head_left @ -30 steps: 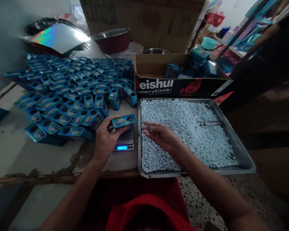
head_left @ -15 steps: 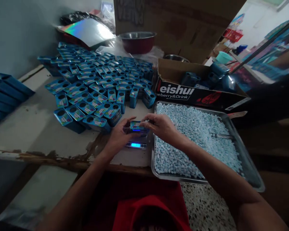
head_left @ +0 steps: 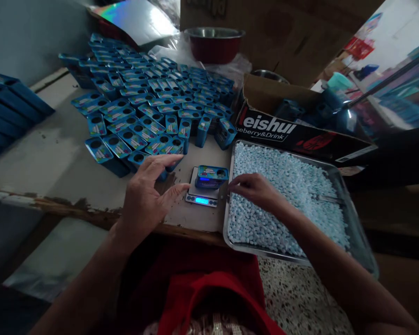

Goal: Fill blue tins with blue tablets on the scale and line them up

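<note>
Head view: blue tin [head_left: 211,176] sits on the small scale [head_left: 201,199], display lit. Left hand [head_left: 148,197] hovers just left of the scale, fingers spread, holding nothing. Right hand [head_left: 256,190] is at the left edge of the metal tray [head_left: 356,232], fingertips bunched over pale blue pellets [head_left: 289,186]; whether it holds any cannot be told. More blue tins [head_left: 150,107] lie in rows behind.

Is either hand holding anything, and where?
Left hand holds nothing; the tin sits free on the scale. Right hand is over the pellets; a hold cannot be told.
</note>
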`<state>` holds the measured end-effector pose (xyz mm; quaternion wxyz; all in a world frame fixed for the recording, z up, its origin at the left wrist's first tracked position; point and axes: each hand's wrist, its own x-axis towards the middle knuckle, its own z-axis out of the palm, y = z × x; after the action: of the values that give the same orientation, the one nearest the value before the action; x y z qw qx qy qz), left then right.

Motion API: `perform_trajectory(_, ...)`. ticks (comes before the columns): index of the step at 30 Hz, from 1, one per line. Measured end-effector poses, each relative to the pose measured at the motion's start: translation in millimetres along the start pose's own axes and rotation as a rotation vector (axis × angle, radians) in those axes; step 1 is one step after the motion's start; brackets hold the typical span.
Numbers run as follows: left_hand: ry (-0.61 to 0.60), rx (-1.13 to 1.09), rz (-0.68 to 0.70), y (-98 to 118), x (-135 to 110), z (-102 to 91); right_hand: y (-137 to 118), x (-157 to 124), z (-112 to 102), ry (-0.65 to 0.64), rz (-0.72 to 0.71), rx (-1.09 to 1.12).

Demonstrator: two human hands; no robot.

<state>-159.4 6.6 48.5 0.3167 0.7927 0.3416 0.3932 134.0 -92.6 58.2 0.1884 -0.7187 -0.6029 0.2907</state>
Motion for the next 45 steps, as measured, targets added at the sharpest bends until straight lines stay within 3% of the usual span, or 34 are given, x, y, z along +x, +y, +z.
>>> perform_trajectory(3, 0.044, 0.032, 0.009, 6, 2, -2.4, -22, -5, 35, -0.080, 0.039, -0.509)
perform_trajectory(5, 0.062, 0.023, -0.002, 8, 1, -1.9, -36, -5, 54, -0.088, 0.092, -0.707)
perform_trajectory(9, 0.061, 0.015, -0.010, 3, -3, -1.6, -48, -1, 72, -0.101, 0.173, -0.759)
perform_trajectory(15, 0.039, 0.015, 0.028, -7, -12, -4.2, -49, -3, 80, -0.033, 0.248, -0.787)
perform_trajectory(18, 0.023, -0.001, 0.038, -8, -14, -6.3, -50, -20, 67, 0.005, 0.200, -0.647)
perform_trajectory(22, 0.025, 0.005, 0.010, -4, -8, -10.2, -33, -49, 24, 0.176, 0.038, -0.369)
perform_trajectory(26, 0.016, -0.005, 0.051, 4, 6, -6.6, 0, -63, -13, 0.291, 0.119, -0.454)
perform_trajectory(29, 0.013, -0.010, 0.064, 2, 15, 10.7, 25, -63, -25, 0.248, 0.136, -0.552)
perform_trajectory(32, -0.015, -0.099, -0.044, -12, 19, 41.7, 39, -55, -26, 0.217, 0.066, -0.582)
perform_trajectory(35, -0.138, -0.206, -0.183, -26, 21, 73.3, 37, -42, -16, 0.296, 0.057, -0.304)
perform_trajectory(37, -0.195, -0.189, -0.146, -26, 25, 86.2, 29, -32, -1, 0.310, 0.119, 0.067)
perform_trajectory(42, -0.078, 0.042, 0.472, 3, 35, 90.2, 6, -20, 37, 0.128, 0.197, 1.242)
perform_trajectory(45, -0.031, 0.144, 0.636, 6, 38, 94.3, 0, -18, 44, 0.112, 0.244, 1.649)
